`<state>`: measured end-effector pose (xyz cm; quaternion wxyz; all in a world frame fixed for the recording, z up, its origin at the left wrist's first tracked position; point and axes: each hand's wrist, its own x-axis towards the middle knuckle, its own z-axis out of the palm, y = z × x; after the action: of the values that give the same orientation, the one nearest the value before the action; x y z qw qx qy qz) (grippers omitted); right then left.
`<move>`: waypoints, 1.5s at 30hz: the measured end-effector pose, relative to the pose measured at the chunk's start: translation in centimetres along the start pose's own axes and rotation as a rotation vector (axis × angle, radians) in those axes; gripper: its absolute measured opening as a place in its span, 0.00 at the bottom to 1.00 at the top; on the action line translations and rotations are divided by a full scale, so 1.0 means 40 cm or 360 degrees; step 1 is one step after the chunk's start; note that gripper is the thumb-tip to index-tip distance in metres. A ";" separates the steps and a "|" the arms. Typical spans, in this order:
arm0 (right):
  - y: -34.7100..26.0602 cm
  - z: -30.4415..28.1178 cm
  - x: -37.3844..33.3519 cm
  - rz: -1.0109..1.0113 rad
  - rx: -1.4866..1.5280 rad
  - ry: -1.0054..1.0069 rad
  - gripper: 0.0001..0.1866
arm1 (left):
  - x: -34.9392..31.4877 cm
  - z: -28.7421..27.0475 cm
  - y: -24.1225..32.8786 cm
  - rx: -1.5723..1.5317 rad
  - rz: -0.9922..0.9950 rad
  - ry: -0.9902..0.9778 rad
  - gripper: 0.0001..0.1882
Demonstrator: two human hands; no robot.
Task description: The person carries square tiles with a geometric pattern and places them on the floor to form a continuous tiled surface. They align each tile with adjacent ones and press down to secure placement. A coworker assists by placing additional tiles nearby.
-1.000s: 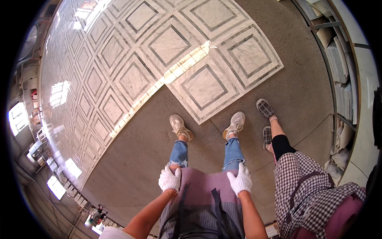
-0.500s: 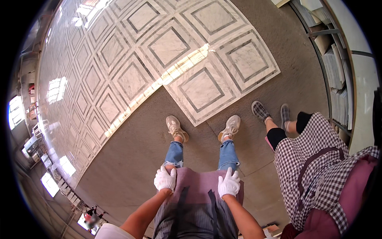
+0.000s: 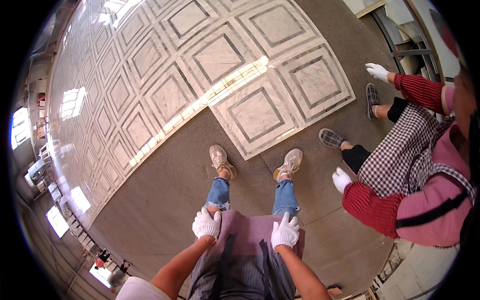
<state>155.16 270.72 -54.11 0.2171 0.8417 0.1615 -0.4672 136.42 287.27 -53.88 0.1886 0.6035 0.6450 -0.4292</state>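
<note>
At six o'clock lay the striped cloth apron [image 3: 245, 232], mauve edge facing twelve, its long axis unclear. The knit-gloved left hand [image 3: 206, 224] rested on it at seven, the right hand [image 3: 285, 233] at five; whether either gripped cloth could not be told. Beyond spread rough concrete floor [image 3: 150, 215], then glossy, square-patterned marble panels [image 3: 255, 115] toward twelve, and a slab rack [image 3: 411, 53] at two.

Tiles [image 3: 255, 115] on floor [image 3: 165, 215] ahead, hands [image 3: 206, 223] on apron [image 3: 245, 240], co-worker [image 3: 430, 205] right, shelving [image 3: 412, 52] far right
</note>
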 end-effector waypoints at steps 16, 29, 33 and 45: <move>-0.007 0.007 -0.004 -0.0012 -0.0023 0.0061 0.33 | -0.001 0.014 -0.010 -0.0033 0.0014 0.0032 0.32; -0.007 0.017 -0.001 -0.0019 -0.0025 0.0032 0.33 | 0.004 0.026 -0.021 -0.0034 0.0007 0.0031 0.32; -0.008 0.024 -0.003 -0.0022 -0.0031 0.0090 0.32 | 0.004 0.023 -0.022 -0.0029 0.0000 0.0013 0.33; -0.012 0.021 0.006 -0.0009 -0.0051 0.0063 0.31 | 0.007 0.014 -0.015 -0.0041 -0.0002 -0.0033 0.33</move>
<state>154.45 270.72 -54.82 0.2262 0.8467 0.1757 -0.4484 135.66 287.05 -54.22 0.2028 0.5961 0.6489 -0.4271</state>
